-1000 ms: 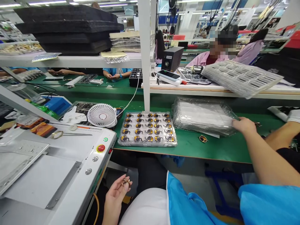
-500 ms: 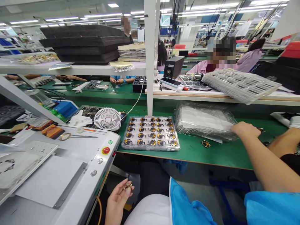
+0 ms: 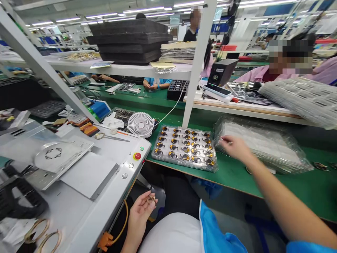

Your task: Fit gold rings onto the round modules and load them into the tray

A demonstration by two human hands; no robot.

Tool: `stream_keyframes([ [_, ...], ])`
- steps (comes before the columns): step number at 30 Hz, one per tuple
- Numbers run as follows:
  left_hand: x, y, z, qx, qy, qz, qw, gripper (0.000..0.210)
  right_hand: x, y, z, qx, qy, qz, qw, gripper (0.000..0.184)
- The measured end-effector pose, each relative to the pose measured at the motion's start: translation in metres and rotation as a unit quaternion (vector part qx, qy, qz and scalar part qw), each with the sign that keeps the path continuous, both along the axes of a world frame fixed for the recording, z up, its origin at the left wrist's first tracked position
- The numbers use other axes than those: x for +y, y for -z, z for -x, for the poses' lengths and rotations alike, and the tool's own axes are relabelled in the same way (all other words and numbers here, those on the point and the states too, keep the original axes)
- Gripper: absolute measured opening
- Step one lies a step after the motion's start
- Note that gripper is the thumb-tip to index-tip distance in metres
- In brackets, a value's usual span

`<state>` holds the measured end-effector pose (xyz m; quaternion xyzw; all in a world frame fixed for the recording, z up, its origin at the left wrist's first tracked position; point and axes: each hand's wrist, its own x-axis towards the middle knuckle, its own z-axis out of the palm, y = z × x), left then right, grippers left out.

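Note:
My left hand point(image 3: 142, 211) is low in front of my lap, its fingers closed around a small gold-coloured metal ring point(image 3: 151, 200). Over the left edge of a stack of clear plastic trays point(image 3: 263, 144) is my right hand point(image 3: 235, 147), fingertips pinched together. Whatever those fingertips hold is too small to make out. Left of that hand lies a clear tray point(image 3: 181, 163) with rows of round black parts point(image 3: 186, 143) that have orange patches and thin curled tails. My right forearm mostly covers a small round part on the green bench.
A white machine point(image 3: 105, 175) with a red button point(image 3: 137, 156) stands at left, gold rings point(image 3: 48, 239) lying on it. Behind the tray are a white fan point(image 3: 141, 124) and a slanted shelf post point(image 3: 196, 70). Small parts point(image 3: 320, 166) lie at right. Other people sit across the bench.
My right hand has moved left from the right end of the tray stack to its left end. The view has turned left. My left hand still holds the ring.

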<state>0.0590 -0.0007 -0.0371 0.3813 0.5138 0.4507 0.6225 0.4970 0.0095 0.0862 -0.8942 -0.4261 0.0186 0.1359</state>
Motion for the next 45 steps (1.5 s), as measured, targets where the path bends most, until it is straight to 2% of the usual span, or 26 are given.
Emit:
stream_keyframes([
  [1, -0.001, -0.004, 0.0, -0.007, 0.001, -0.007, 1.0, 0.057, 0.022, 0.009, 0.035, 0.032, -0.091, 0.015, 0.995, 0.023],
  [2, -0.002, -0.008, 0.001, -0.013, 0.001, -0.015, 1.0, 0.057, 0.043, 0.018, 0.071, 0.058, -0.219, 0.037, 0.973, 0.025],
  [3, -0.004, -0.012, 0.003, -0.017, 0.001, -0.023, 1.0, 0.056, 0.064, 0.026, 0.105, 0.071, -0.278, 0.046, 0.957, 0.024],
  [5, -0.008, -0.019, 0.009, -0.019, -0.002, -0.039, 0.999, 0.054, 0.101, 0.039, 0.162, 0.079, -0.326, 0.054, 0.941, 0.025],
  [6, -0.011, -0.023, 0.014, -0.018, -0.008, -0.046, 0.999, 0.053, 0.116, 0.043, 0.184, 0.077, -0.328, 0.057, 0.94, 0.026],
  [9, -0.024, -0.027, 0.034, -0.014, -0.049, -0.057, 0.997, 0.052, 0.147, 0.052, 0.224, 0.061, -0.311, 0.079, 0.945, 0.027],
  [14, -0.042, -0.014, 0.059, -0.025, -0.128, -0.04, 0.991, 0.052, 0.158, 0.062, 0.239, 0.039, -0.289, 0.094, 0.952, 0.023],
  [18, -0.037, -0.008, 0.058, -0.042, -0.122, -0.031, 0.991, 0.052, 0.162, 0.069, 0.236, 0.053, -0.273, 0.085, 0.957, 0.022],
  [23, -0.016, -0.028, 0.05, -0.051, -0.066, -0.028, 0.996, 0.053, 0.17, 0.078, 0.223, 0.106, -0.263, 0.048, 0.958, 0.025],
  [26, -0.008, -0.038, 0.051, -0.069, -0.052, -0.037, 0.996, 0.052, 0.162, 0.079, 0.217, 0.137, -0.283, 0.003, 0.949, 0.013],
  [28, -0.006, -0.039, 0.054, -0.085, -0.048, -0.04, 0.994, 0.052, 0.15, 0.076, 0.216, 0.149, -0.311, -0.041, 0.938, 0.009],
  [30, -0.005, -0.036, 0.058, -0.096, -0.048, -0.038, 0.993, 0.052, 0.136, 0.07, 0.22, 0.16, -0.349, -0.08, 0.92, 0.008],
  [32, -0.004, -0.034, 0.061, -0.107, -0.05, -0.029, 0.993, 0.052, 0.12, 0.062, 0.228, 0.181, -0.406, -0.131, 0.886, 0.01],
  [34, -0.001, -0.037, 0.062, -0.122, -0.041, -0.017, 0.991, 0.051, 0.104, 0.052, 0.241, 0.21, -0.482, -0.223, 0.821, 0.013],
  [36, 0.003, -0.048, 0.062, -0.141, -0.019, -0.016, 0.99, 0.049, 0.089, 0.04, 0.255, 0.222, -0.545, -0.325, 0.74, 0.016],
  [37, 0.006, -0.055, 0.062, -0.151, -0.005, -0.02, 0.988, 0.047, 0.082, 0.034, 0.263, 0.218, -0.565, -0.362, 0.709, 0.018],
  [38, 0.008, -0.064, 0.061, -0.162, 0.007, -0.029, 0.986, 0.047, 0.076, 0.028, 0.27, 0.207, -0.577, -0.383, 0.691, 0.021],
  [41, 0.014, -0.087, 0.06, -0.204, 0.04, -0.063, 0.976, 0.055, 0.062, 0.018, 0.287, 0.153, -0.6, -0.416, 0.666, 0.032],
  [45, 0.011, -0.102, 0.06, -0.253, 0.095, -0.078, 0.96, 0.078, 0.053, 0.025, 0.298, 0.097, -0.622, -0.447, 0.636, 0.045],
])
